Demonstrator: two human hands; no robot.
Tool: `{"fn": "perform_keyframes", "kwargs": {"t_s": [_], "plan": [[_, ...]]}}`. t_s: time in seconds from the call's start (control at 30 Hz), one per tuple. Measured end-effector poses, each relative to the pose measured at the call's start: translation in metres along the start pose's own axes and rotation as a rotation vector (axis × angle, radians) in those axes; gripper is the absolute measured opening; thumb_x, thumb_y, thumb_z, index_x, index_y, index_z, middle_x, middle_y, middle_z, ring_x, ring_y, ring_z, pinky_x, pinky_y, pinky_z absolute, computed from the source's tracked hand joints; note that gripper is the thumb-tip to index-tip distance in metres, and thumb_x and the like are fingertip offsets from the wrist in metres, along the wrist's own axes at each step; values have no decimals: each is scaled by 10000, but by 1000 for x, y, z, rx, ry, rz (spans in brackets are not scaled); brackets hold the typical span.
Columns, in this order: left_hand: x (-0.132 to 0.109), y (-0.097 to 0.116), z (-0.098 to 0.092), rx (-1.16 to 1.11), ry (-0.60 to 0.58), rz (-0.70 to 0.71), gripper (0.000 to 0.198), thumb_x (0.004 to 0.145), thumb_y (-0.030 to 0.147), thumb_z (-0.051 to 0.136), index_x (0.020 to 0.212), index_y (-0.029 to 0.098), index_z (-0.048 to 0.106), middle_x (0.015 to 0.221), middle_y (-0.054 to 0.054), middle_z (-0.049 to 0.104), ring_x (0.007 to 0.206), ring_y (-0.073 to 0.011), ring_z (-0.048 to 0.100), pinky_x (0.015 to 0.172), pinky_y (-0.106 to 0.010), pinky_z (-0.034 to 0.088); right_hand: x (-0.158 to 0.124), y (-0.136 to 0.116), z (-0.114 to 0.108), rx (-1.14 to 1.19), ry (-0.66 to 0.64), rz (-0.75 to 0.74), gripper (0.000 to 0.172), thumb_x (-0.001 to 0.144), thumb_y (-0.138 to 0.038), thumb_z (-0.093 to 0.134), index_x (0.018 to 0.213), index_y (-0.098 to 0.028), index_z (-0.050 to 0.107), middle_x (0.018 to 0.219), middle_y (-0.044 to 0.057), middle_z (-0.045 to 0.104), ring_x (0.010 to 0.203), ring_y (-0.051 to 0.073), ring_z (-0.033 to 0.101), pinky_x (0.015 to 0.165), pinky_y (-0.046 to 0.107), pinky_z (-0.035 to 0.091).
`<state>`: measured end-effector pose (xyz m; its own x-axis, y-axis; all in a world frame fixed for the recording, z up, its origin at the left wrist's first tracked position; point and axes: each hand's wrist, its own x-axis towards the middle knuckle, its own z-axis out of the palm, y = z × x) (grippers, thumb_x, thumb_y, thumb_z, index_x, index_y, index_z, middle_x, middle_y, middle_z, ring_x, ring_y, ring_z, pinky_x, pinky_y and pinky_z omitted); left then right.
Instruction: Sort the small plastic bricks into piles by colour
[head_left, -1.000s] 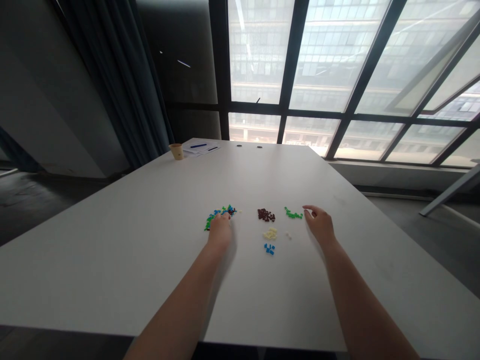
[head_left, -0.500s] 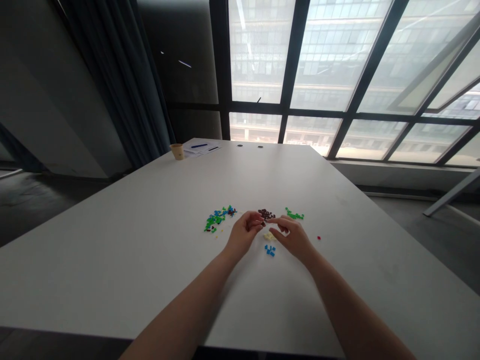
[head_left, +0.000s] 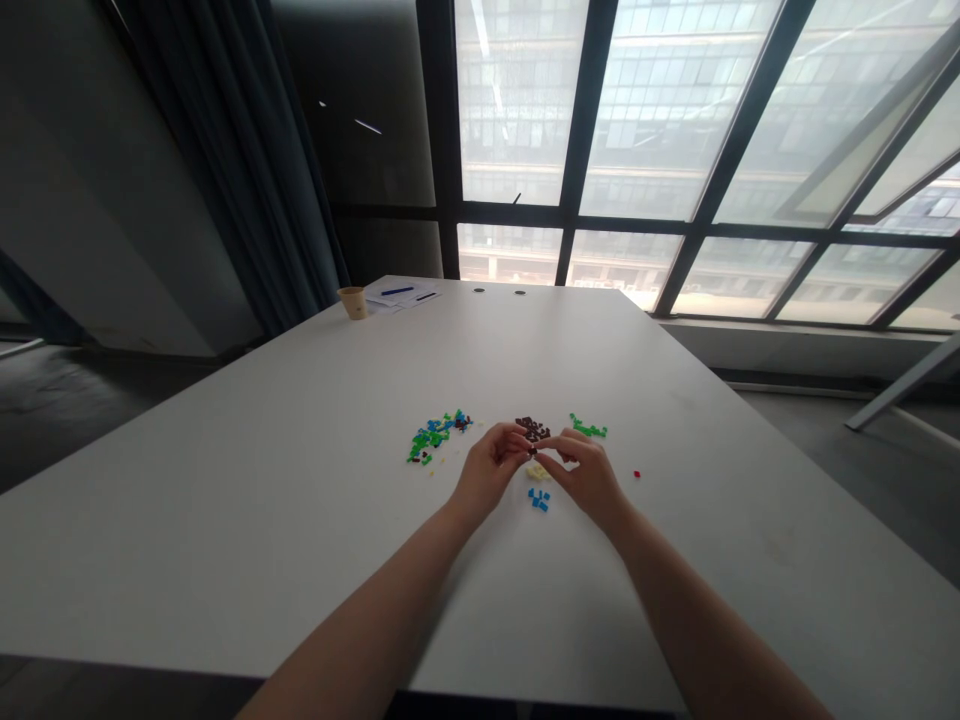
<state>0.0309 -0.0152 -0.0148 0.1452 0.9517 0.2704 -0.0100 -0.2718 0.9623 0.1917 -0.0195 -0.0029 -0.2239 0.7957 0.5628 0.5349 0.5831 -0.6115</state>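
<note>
Thumb and fingertips of the left hand and right hand meet in narrow pinches on one small brown piece, held just at the near edge of the brown pile; how much of it each hand grips is too small to tell. The white table spreads under both forearms and runs back to a dark-framed window, with a dark blue curtain hanging to its left. At the table's far left corner lie sheets of paper, and a tan cup stands upright beside them. Nearer, a mixed pile of green, blue, brown and yellow pieces lies left of the left hand. The brown pile sits just beyond the fingertips, and a loose green group lies beyond the right hand. A pale yellow group is partly hidden below the right thumb, with a small blue group nearer the person. A blue pen rests on the paper. Smallest of all, a single red piece lies alone to the right of the right hand.
</note>
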Motion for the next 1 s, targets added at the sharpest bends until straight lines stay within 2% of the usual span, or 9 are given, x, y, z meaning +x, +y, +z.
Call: {"fn": "perform_keyframes", "kwargs": {"t_s": [0.13, 0.27, 0.37, 0.47, 0.53, 0.63, 0.77, 0.87, 1.0], "plan": [[-1, 0, -3, 247, 48, 150, 155, 728, 211, 589, 880, 191, 570, 887, -29, 619, 848, -150, 578, 774, -297, 455, 0, 2, -1, 6, 42, -19, 98, 751, -241, 607, 802, -193, 675, 649, 5, 560, 618, 120, 488, 583, 243, 384], [-3, 2, -4, 462, 71, 308, 102, 759, 252, 571, 846, 201, 589, 849, -19, 631, 841, -152, 571, 811, -311, 431, 0, 1, -2, 20, 34, -22, 96, 753, -249, 608, 796, -198, 676, 656, 8, 569, 623, 122, 493, 585, 244, 382], [-2, 1, -4, 521, 82, 352, 110, 778, 276, 554, 851, 199, 580, 845, -24, 628, 838, -152, 567, 800, -302, 432, 0, 1, -1, 17, 28, -21, 97, 754, -252, 605, 791, -195, 674, 665, 10, 574, 626, 121, 491, 589, 241, 378], [0, -2, -7, 649, 105, 328, 123, 789, 248, 532, 894, 198, 571, 903, -35, 624, 895, -163, 552, 847, -318, 409, -1, 9, 0, -17, 44, 16, 119, 755, -276, 594, 798, -197, 672, 660, 8, 564, 601, 118, 472, 574, 237, 368], [3, -5, -14, 811, 124, 236, 154, 795, 216, 504, 935, 198, 565, 970, -50, 606, 966, -183, 524, 883, -340, 383, -1, 18, 1, -77, 68, 83, 135, 744, -291, 592, 795, -197, 676, 627, 0, 535, 569, 115, 448, 562, 238, 357], [7, -7, -31, 1108, 158, -35, 212, 792, 224, 482, 985, 189, 563, 1033, -88, 558, 1020, -231, 482, 853, -365, 387, 3, 34, 0, -184, 82, 226, 156, 720, -306, 588, 761, -192, 687, 588, -8, 497, 540, 116, 426, 555, 243, 339], [8, -2, -51, 1359, 176, -403, 312, 782, 301, 493, 1054, 153, 533, 1084, -145, 502, 1044, -290, 449, 770, -360, 410, 20, 49, -1, -273, -20, 403, 187, 691, -318, 585, 774, -196, 702, 581, -7, 504, 540, 115, 434, 546, 237, 319], [6, 6, -59, 1378, 101, -524, 339, 790, 267, 480, 1104, 139, 496, 1114, -153, 491, 1023, -263, 476, 770, -318, 404, 39, 58, 4, -306, -138, 518, 194, 671, -298, 588, 799, -216, 709, 601, -7, 534, 555, 110, 460, 545, 226, 322], [4, 13, -66, 1363, -19, -589, 283, 784, 157, 432, 1048, 137, 532, 1095, -147, 516, 942, -228, 530, 769, -287, 389, 60, 72, 21, -332, -161, 589, 187, 650, -263, 596, 784, -211, 715, 683, 21, 602, 614, 121, 515, 565, 223, 348]]}}
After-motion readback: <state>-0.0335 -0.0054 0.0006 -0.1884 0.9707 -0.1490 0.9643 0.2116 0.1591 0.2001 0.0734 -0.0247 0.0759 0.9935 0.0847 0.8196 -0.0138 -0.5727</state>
